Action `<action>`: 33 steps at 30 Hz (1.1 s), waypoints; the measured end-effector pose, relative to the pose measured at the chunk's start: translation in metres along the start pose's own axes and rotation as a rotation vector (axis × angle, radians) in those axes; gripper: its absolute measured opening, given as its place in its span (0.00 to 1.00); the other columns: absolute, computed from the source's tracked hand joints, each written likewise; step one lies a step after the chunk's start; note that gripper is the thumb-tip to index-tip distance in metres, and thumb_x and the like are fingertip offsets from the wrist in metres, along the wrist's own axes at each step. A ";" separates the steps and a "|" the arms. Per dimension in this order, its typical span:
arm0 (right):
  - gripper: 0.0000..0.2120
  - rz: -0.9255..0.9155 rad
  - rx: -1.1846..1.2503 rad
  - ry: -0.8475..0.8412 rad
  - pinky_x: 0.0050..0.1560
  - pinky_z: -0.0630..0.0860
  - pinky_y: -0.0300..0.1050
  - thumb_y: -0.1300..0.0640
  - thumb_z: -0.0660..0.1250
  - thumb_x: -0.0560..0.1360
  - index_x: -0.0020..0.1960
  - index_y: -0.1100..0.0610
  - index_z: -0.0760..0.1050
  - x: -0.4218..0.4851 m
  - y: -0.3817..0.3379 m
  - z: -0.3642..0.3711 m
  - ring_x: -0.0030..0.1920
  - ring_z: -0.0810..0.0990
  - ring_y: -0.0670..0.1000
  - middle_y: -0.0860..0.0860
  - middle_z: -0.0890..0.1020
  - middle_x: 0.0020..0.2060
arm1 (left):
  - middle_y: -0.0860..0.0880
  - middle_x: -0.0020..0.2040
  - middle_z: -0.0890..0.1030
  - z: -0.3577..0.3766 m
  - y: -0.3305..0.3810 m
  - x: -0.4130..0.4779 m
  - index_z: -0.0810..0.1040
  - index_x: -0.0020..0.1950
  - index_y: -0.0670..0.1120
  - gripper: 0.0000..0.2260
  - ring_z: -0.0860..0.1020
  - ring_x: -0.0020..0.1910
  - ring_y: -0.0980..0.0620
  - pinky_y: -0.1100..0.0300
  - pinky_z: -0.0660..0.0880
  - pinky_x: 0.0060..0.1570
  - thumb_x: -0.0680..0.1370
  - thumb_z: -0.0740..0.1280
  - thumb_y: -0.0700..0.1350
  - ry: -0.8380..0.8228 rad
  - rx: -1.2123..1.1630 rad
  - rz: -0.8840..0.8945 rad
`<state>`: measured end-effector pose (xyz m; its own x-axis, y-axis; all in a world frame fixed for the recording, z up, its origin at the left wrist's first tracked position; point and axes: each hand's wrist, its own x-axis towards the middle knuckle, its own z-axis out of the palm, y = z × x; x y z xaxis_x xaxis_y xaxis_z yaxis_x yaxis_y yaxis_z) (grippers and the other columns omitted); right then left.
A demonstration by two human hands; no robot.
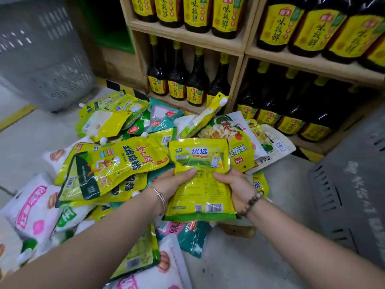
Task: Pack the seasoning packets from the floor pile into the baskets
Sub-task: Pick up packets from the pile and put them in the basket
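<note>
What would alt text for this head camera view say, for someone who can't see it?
A person's left hand and right hand grip yellow seasoning packets above a floor pile of mixed packets. One grey basket stands at the left, another basket at the right, with wooden shelves of dark sauce bottles behind the pile.

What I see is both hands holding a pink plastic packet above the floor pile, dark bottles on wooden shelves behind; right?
Wrong colour: the head view shows the left hand and right hand holding a yellow-green plastic packet above the floor pile, dark bottles on wooden shelves behind.
</note>
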<state>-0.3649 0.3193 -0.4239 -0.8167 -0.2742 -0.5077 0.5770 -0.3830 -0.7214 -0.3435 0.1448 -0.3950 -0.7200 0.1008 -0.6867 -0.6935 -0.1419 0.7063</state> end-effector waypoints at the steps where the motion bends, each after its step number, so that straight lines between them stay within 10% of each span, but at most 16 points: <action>1: 0.13 -0.006 -0.002 0.003 0.35 0.81 0.50 0.71 0.63 0.73 0.54 0.58 0.74 0.002 0.002 0.001 0.40 0.84 0.55 0.55 0.85 0.41 | 0.41 0.51 0.83 -0.001 0.003 0.001 0.77 0.58 0.46 0.31 0.82 0.49 0.41 0.42 0.77 0.53 0.57 0.76 0.53 0.025 0.018 0.001; 6: 0.12 -0.008 -0.123 0.085 0.45 0.80 0.51 0.70 0.64 0.74 0.56 0.61 0.73 0.013 0.019 0.002 0.43 0.82 0.54 0.57 0.82 0.47 | 0.46 0.43 0.84 -0.007 0.010 0.009 0.77 0.58 0.41 0.21 0.82 0.36 0.47 0.58 0.77 0.35 0.67 0.76 0.41 0.222 0.135 0.092; 10: 0.11 -0.182 -0.501 0.373 0.33 0.78 0.39 0.64 0.67 0.74 0.55 0.60 0.72 0.028 0.005 -0.012 0.34 0.81 0.46 0.52 0.80 0.39 | 0.43 0.56 0.79 -0.007 0.010 0.012 0.68 0.69 0.40 0.32 0.79 0.51 0.43 0.51 0.77 0.50 0.68 0.76 0.40 0.326 0.084 0.111; 16: 0.17 -0.467 -0.912 0.662 0.48 0.72 0.41 0.60 0.69 0.72 0.59 0.56 0.70 0.064 -0.042 -0.042 0.53 0.77 0.51 0.50 0.78 0.53 | 0.50 0.41 0.83 -0.012 0.014 0.020 0.70 0.66 0.42 0.28 0.83 0.40 0.49 0.53 0.80 0.41 0.68 0.75 0.38 0.349 -0.007 0.160; 25: 0.47 -0.077 -1.301 0.699 0.63 0.68 0.59 0.36 0.73 0.63 0.72 0.54 0.56 0.124 -0.070 -0.046 0.67 0.66 0.59 0.56 0.67 0.68 | 0.41 0.65 0.74 -0.020 0.012 0.035 0.56 0.75 0.43 0.42 0.76 0.53 0.43 0.49 0.74 0.54 0.67 0.76 0.41 0.385 -0.098 0.137; 30: 0.61 0.064 -1.442 0.728 0.66 0.60 0.62 0.32 0.74 0.56 0.75 0.50 0.43 0.135 -0.066 -0.043 0.73 0.55 0.60 0.59 0.56 0.73 | 0.46 0.47 0.81 -0.028 0.006 0.038 0.63 0.72 0.42 0.36 0.80 0.43 0.45 0.52 0.77 0.41 0.67 0.75 0.39 0.400 -0.103 0.125; 33: 0.61 0.076 -1.483 0.740 0.66 0.60 0.62 0.32 0.75 0.55 0.75 0.52 0.45 0.137 -0.070 -0.045 0.72 0.57 0.61 0.60 0.58 0.72 | 0.42 0.54 0.80 -0.033 0.005 0.037 0.63 0.72 0.42 0.37 0.80 0.48 0.42 0.46 0.77 0.49 0.67 0.76 0.40 0.408 -0.093 0.094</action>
<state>-0.5174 0.3480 -0.4642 -0.8638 0.3653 -0.3470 0.4624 0.8483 -0.2581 -0.3726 0.1156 -0.4220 -0.6977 -0.3119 -0.6449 -0.6064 -0.2221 0.7635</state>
